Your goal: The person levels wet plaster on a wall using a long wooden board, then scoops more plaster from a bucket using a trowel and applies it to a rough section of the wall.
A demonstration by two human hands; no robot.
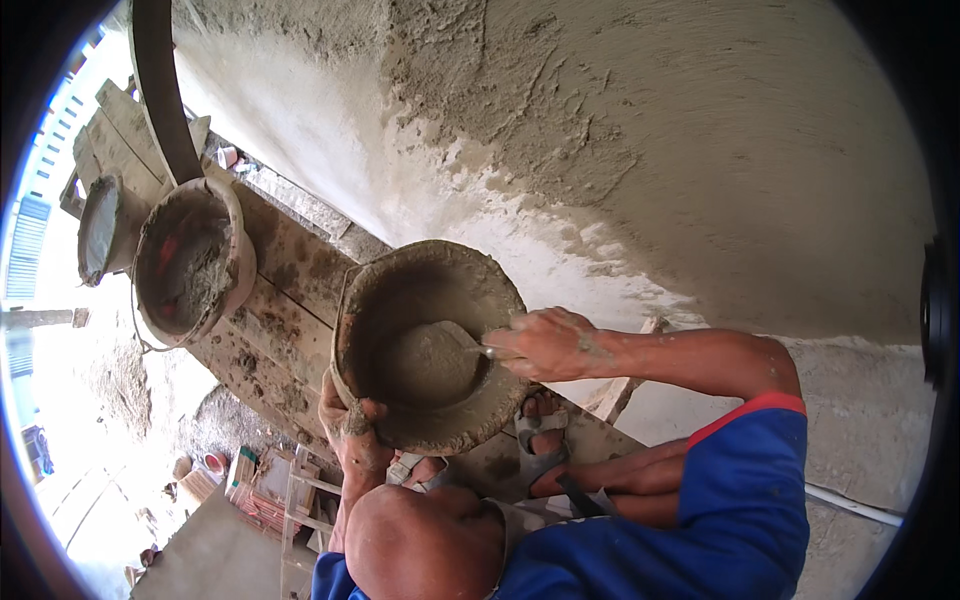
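A mortar-caked bucket point(485, 275) stands in front of me on the planks, its mouth facing me. Wet grey mortar point(410, 380) lies inside it. My right hand point(555, 343) is closed around the handle of a trowel point(440, 350), whose blade rests in the mortar and is coated with it. At the bucket's near left rim, my left hand point(350, 420) grips the edge, its thumb over the rim and the other fingers mostly hidden behind the wall.
Another dirty bucket point(240, 270) and a further container point(95, 230) stand at the left on the wooden planks point(270, 340). A dark upright post point(160, 90) rises behind them. A partly plastered wall point(600, 120) borders the planks. Below left are a ladder point(292, 500) and stacked bricks.
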